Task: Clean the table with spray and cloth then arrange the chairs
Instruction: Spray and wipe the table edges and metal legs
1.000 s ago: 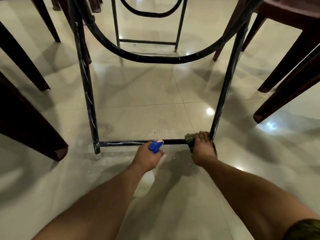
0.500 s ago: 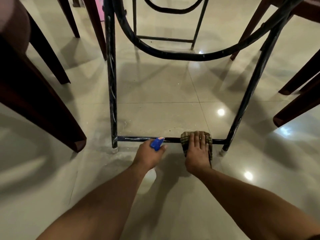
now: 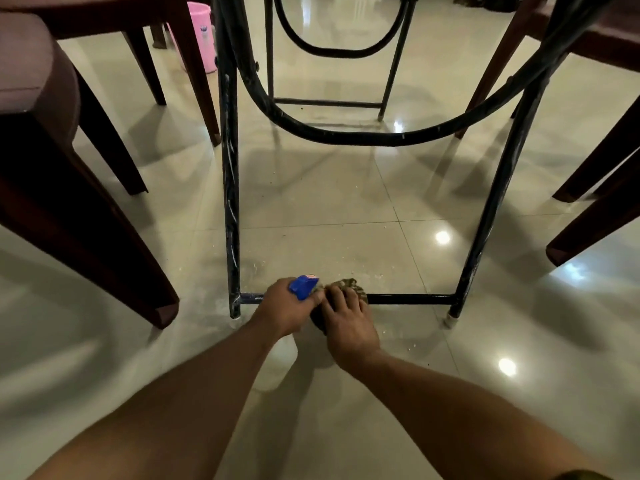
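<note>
I am low under the table, facing its black metal leg frame (image 3: 231,188). My left hand (image 3: 284,309) grips a spray bottle with a blue nozzle (image 3: 304,286); its pale body hangs down below my wrist. My right hand (image 3: 348,322) presses a dark patterned cloth (image 3: 351,285) onto the frame's bottom crossbar (image 3: 408,299), left of the bar's middle. The two hands touch each other at the bar.
Dark wooden chairs stand on both sides: a cushioned one (image 3: 38,109) close on the left, chair legs (image 3: 588,233) on the right. A pink bucket (image 3: 202,36) stands far back left. A second metal frame (image 3: 329,102) stands behind. Crumbs speckle the glossy tiled floor (image 3: 329,220).
My right hand has slid the cloth leftwards along the crossbar, from the right leg until it meets my left hand. The view has shifted to the right and pulled back.
</note>
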Demonstrator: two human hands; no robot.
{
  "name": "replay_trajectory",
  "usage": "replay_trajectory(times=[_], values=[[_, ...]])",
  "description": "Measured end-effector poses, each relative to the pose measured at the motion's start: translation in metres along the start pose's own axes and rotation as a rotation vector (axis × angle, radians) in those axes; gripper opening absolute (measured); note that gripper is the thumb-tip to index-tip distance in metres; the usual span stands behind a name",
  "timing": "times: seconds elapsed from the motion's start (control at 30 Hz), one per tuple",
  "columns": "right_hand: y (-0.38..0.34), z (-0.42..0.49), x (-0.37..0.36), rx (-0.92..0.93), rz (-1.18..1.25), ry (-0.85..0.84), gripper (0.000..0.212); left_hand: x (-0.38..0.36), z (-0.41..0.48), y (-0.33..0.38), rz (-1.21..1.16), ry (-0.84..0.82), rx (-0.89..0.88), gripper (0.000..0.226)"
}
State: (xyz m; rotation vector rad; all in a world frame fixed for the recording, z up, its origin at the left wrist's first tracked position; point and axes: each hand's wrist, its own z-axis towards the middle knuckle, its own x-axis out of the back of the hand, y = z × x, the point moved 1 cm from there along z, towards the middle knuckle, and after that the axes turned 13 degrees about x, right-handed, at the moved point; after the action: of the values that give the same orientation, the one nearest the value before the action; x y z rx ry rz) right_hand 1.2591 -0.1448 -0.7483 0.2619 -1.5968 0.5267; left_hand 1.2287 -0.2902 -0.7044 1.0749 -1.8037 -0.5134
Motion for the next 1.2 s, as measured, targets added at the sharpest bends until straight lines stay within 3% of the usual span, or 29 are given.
replay_trajectory(times=[0.13,0.27,0.33,0.43,0.53,0.8,0.87,1.03,1.2], values=[[0.024,0.008,0.010,0.086,-0.052,-0.067,0.076,0.021,0.003,0.009,0.198,-0.015,-0.146,0.036],[0.017,0.013,0.011,-0.014,-0.068,0.001,0.054,0.039,0.010,0.010,0.346,-0.036,-0.222,0.041],[0.006,0.015,0.004,-0.051,-0.018,0.053,0.051,0.045,0.010,0.010,0.389,-0.040,-0.232,0.039],[0.003,0.022,0.001,-0.024,0.138,0.000,0.059,0.048,0.008,0.001,0.462,-0.061,-0.260,0.029],[0.004,0.026,0.003,-0.003,0.225,-0.020,0.066,0.048,0.009,-0.021,0.417,-0.077,-0.218,0.024],[-0.020,0.043,0.003,-0.001,0.302,0.170,0.065,0.051,0.023,-0.049,0.338,-0.035,-0.124,0.013],[-0.030,0.053,-0.002,0.068,0.244,0.084,0.067,0.058,0.028,-0.051,0.280,0.002,-0.084,0.010],[0.004,0.054,0.004,0.462,-0.073,-0.254,0.087,0.069,0.035,-0.055,0.202,0.020,0.000,0.016],[-0.004,0.061,0.014,0.066,0.079,-0.163,0.077,0.071,0.032,-0.056,0.212,0.004,-0.004,0.014]])
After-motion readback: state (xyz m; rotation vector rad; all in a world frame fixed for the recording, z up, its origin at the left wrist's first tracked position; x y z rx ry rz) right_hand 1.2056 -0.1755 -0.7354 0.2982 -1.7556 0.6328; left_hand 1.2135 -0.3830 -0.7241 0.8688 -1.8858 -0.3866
